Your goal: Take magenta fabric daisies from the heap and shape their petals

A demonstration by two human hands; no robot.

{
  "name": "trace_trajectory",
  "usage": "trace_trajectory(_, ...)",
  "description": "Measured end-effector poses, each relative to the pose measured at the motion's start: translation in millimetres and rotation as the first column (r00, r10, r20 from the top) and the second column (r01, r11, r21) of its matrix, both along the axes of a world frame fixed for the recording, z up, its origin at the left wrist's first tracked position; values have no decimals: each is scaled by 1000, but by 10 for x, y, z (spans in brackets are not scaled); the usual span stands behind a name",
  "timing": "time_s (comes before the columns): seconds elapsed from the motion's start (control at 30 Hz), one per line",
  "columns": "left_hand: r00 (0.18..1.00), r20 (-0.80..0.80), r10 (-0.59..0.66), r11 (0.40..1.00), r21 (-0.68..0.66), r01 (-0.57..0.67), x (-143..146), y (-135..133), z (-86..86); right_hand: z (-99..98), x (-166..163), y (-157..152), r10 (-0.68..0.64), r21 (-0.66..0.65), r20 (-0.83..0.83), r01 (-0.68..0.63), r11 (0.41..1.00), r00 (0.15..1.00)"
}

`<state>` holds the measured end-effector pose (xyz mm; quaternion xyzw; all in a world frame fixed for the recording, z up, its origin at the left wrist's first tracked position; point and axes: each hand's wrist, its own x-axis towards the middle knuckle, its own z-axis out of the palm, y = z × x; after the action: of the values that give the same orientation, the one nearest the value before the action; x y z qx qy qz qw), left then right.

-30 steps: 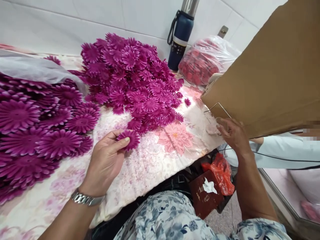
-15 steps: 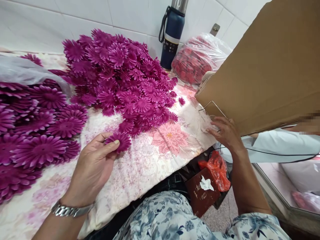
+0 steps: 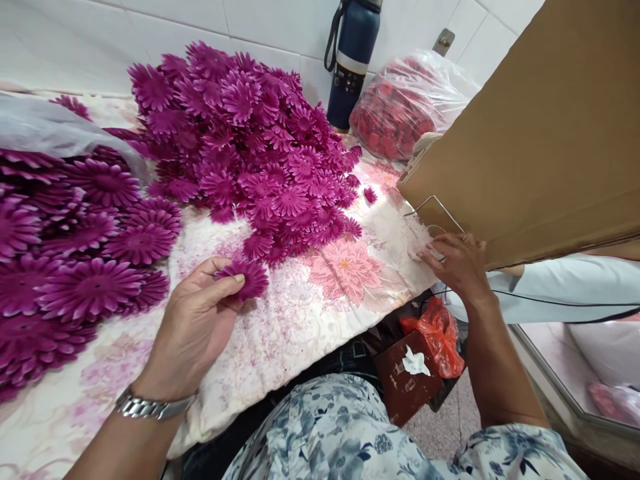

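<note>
Between the thumb and fingers of my left hand (image 3: 200, 320) is a purple artificial flower head (image 3: 249, 279), held just above the cloth. Beyond it lies a large heap of small purple flower heads (image 3: 250, 147). Larger, pale-edged purple flower heads (image 3: 95, 290) are piled on the left, partly under translucent plastic. My right hand (image 3: 457, 263) is at the table's right edge, fingers curled and closed beside a bent metal wire (image 3: 437, 203). A small see-through round item (image 3: 434, 233) lies by its fingertips. What those fingers grip, if anything, I cannot make out.
A tall cardboard sheet (image 3: 540, 140) stands at the right. Along the wall are a blue bottle (image 3: 354, 67) and a plastic bag of red pieces (image 3: 395, 113). Below the edge sit a brown box (image 3: 400, 380) and an orange-red bag (image 3: 443, 340). Another person's pale clothing shows behind the cardboard.
The view has shifted slightly. My left hand keeps its hold on the purple flower head. My right hand's fingers have curled in closer together beside the wire.
</note>
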<state>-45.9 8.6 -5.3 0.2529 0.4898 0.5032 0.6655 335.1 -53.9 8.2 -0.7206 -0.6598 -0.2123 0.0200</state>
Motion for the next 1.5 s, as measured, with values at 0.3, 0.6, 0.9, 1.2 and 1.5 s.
trace_trajectory(0.3, 1000, 9, 0, 1000, -9, 0, 31, -3, 31, -5, 21, 27, 14, 16, 16, -14, 1000, 1000)
trace_trajectory(0.6, 966, 257, -14, 1000, 8, 13, 17, -21, -28, 156, -99, -129, 182, 425, -110, -119, 897, 977)
trace_trajectory(0.9, 842, 538, -37, 998, -30, 63, 30, -69, 15, 39, -1904, 204, 805, 287, -421, -780, 556, 419)
trace_trajectory(1.2, 821, 571, 28, 1000, -26, -16, -20, -82, 19, -251, -2583, 186, 822, 185, -334, -823, 536, 460)
trace_trajectory(1.5, 781, 624, 32, 999, -18, -27, 24, -77, 29, -267, -2660, 211, 734, 177, -347, -728, 662, 583)
